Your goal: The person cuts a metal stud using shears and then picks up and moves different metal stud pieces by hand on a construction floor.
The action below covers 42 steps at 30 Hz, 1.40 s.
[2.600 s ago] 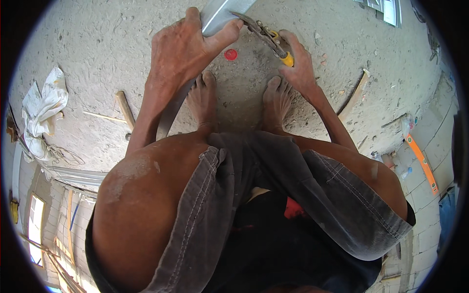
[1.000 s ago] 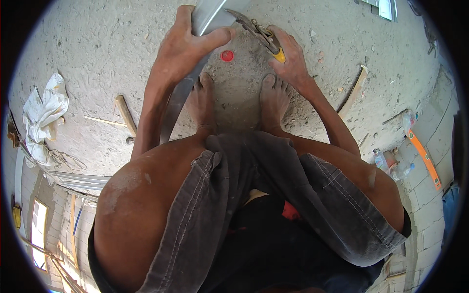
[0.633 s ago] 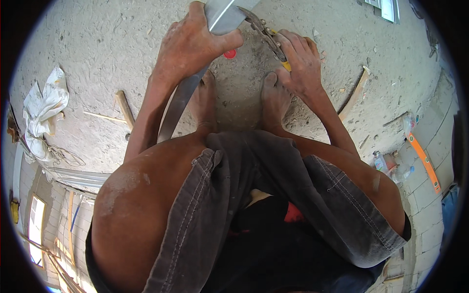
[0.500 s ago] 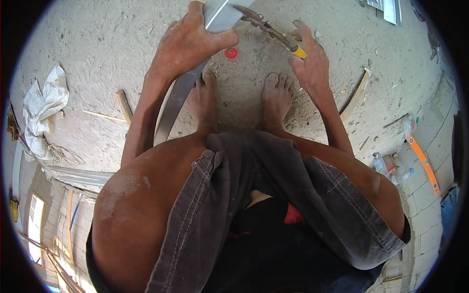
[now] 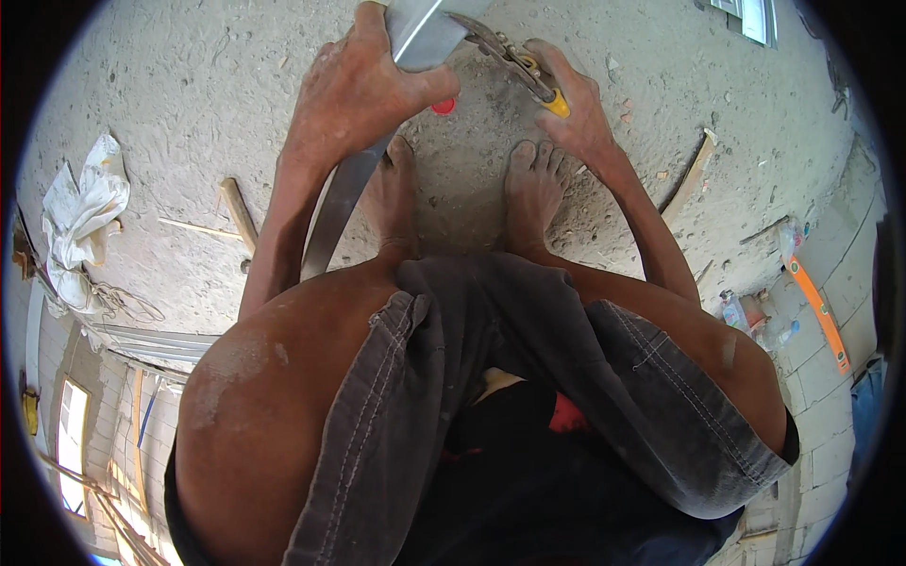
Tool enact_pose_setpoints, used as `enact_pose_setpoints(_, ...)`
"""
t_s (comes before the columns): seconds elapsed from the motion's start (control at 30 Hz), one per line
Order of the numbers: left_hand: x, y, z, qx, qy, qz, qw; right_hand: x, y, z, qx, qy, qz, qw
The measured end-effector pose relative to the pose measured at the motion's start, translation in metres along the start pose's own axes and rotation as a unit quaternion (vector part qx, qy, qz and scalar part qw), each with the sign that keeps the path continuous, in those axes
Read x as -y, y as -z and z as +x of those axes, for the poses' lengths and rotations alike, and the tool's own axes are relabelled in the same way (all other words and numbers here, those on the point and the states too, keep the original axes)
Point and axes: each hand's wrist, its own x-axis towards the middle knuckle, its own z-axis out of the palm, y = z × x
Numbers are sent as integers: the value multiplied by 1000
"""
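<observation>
My left hand (image 5: 357, 99) is closed around a long grey metal channel (image 5: 342, 203), which runs from beside my left shin up past the top edge of the view. In my right hand (image 5: 580, 111) is a pair of tin snips (image 5: 510, 55) with yellow handle grips, the fingers bent around the handles. The jaws of the snips meet the right edge of the channel near the top of the view. How deep they bite into the metal cannot be made out. A red round cap (image 5: 444, 106) lies on the ground just below my left thumb.
My bare feet (image 5: 533, 193) stand on dusty ground. Wooden sticks (image 5: 239, 215) and a crumpled white sack (image 5: 87, 208) lie to the left, with metal channels (image 5: 156, 341) below. At right are another wood strip (image 5: 689, 177), an orange spirit level (image 5: 819, 316) and plastic bottles (image 5: 776, 335) by a block wall.
My right hand has moved left, toward the channel, with its fingers closer around the snips' handles. The left hand has stayed nearly in place on the channel.
</observation>
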Motion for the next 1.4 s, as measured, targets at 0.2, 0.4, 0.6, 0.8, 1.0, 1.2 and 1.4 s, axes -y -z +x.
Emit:
enact_pose_setpoints(0.2,-7,-13,8,18,10,6,1000,-16,0,-9,-13,5,2,1000)
enact_pose_setpoints(0.4,-10,-8,2,-1,2,18,1000,-19,-1,-6,-19,46,-27,998)
enact_pose_setpoints(0.6,-4,-17,7,6,0,57,998,-37,-4,-6,-28,73,-54,995)
enact_pose_setpoints(0.8,-2,-11,9,21,11,47,999,-51,-20,-2,-104,133,-104,980)
enact_pose_setpoints(1.0,2,-11,10,-69,-53,72,994,-41,-24,6,-117,126,-99,980)
enact_pose_setpoints(1.2,7,-9,9,-29,-27,52,998,-18,-7,3,-12,55,-132,990)
enact_pose_setpoints(1.4,9,-11,7,-26,-16,70,997,-15,-17,0,-77,37,-5,996)
